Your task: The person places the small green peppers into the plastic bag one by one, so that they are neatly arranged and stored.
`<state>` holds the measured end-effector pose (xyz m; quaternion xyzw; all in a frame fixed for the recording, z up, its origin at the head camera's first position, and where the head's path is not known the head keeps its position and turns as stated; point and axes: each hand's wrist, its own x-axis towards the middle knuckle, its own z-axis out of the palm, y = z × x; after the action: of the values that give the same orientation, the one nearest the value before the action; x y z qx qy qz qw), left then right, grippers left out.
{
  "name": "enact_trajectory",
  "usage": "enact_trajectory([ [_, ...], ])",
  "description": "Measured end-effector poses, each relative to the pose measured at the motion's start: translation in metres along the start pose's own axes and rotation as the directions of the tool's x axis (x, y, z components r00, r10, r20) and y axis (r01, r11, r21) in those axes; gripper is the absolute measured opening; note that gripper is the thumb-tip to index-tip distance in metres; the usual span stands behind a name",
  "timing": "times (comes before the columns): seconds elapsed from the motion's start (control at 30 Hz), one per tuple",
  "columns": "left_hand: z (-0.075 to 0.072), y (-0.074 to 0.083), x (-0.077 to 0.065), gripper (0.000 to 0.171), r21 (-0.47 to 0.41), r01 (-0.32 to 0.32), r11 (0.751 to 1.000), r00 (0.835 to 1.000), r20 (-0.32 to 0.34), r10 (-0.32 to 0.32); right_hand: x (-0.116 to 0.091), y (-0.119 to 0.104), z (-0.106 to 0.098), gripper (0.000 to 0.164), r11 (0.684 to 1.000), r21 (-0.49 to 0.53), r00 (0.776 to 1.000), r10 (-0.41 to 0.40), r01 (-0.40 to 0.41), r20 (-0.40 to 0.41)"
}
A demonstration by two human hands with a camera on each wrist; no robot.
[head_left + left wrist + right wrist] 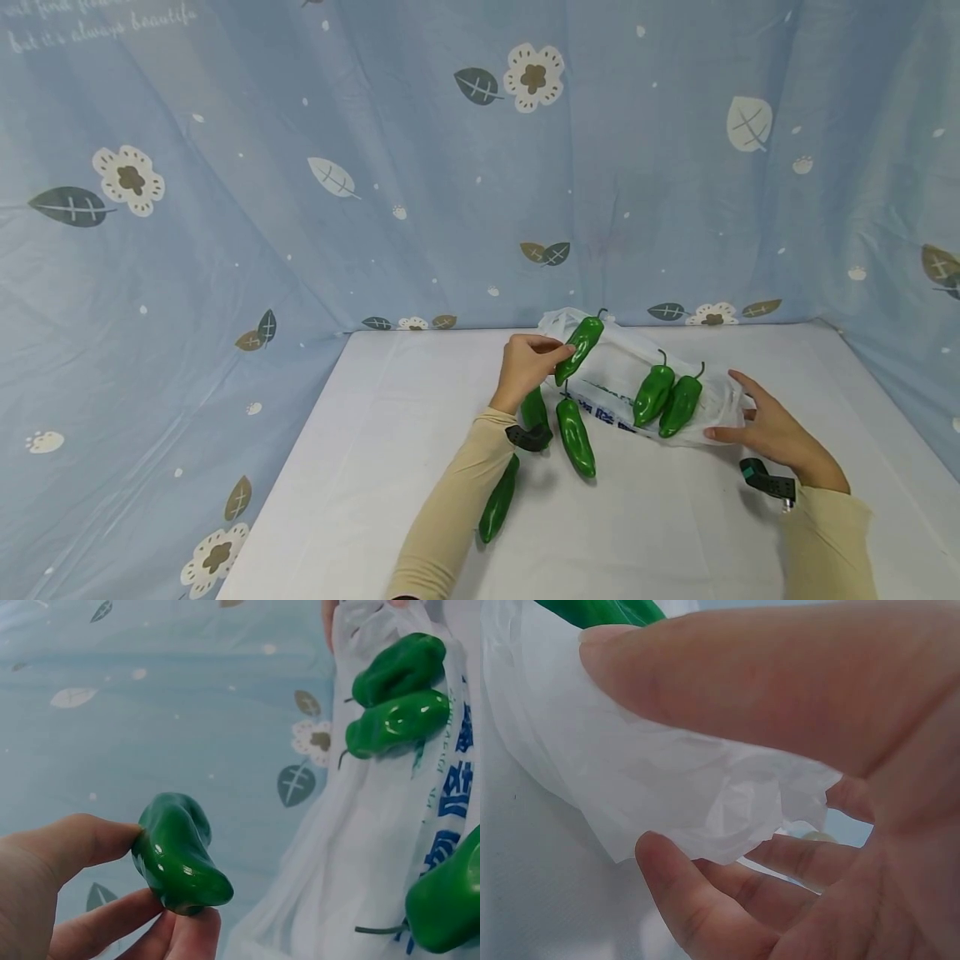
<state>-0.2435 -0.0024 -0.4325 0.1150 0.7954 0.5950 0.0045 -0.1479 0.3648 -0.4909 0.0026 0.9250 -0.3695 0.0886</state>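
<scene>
The left hand (528, 367) pinches a green pepper (579, 350) (long axis slanting, stem up and rightward) near the table's (337, 500) far edge; rightward, two peppers (679, 407) lie on the plastic bag (613, 365), whose right end the right hand (783, 437) grips.

held pepper (579, 350): glossy green, tilted | white bag (617, 360): crumpled, under two peppers (655, 395)

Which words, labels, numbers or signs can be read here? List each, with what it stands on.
"but it's always beautif…" on the flower-and-leaf-printed blue fabric backdrop; its end is faint.
"find flowe…" on the line above, faint and partly cut off.
White translucent plastic bag: large blue characters, partly covered, not surely readable; small green lettering, too blurred to read.
</scene>
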Motion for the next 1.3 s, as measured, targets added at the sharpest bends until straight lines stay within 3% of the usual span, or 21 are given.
enact_trajectory([
  [0.87, 0.03, -0.001, 0.007, 0.024, 0.044, -0.044, 0.998, 0.999, 0.027, 0.043, 0.0, 0.0, -0.001, 0.121, 1.0, 0.016, 1.0, 0.003, -0.003, 0.003],
  [1.17, 0.04, -0.001, 0.008, 0.025, 0.128, -0.025, 0.992, 1.0, 0.019, 0.022, 0.0, -0.001, -0.001, 0.121, 1.0, 0.013, 1.0, 0.004, -0.004, 0.006],
  [1.3, 0.045, -0.003, 0.009, 0.024, 0.124, -0.018, 0.992, 1.0, 0.019, 0.015, 0.0, -0.003, -0.001, 0.121, 1.0, 0.01, 1.0, 0.005, -0.006, 0.005],
])
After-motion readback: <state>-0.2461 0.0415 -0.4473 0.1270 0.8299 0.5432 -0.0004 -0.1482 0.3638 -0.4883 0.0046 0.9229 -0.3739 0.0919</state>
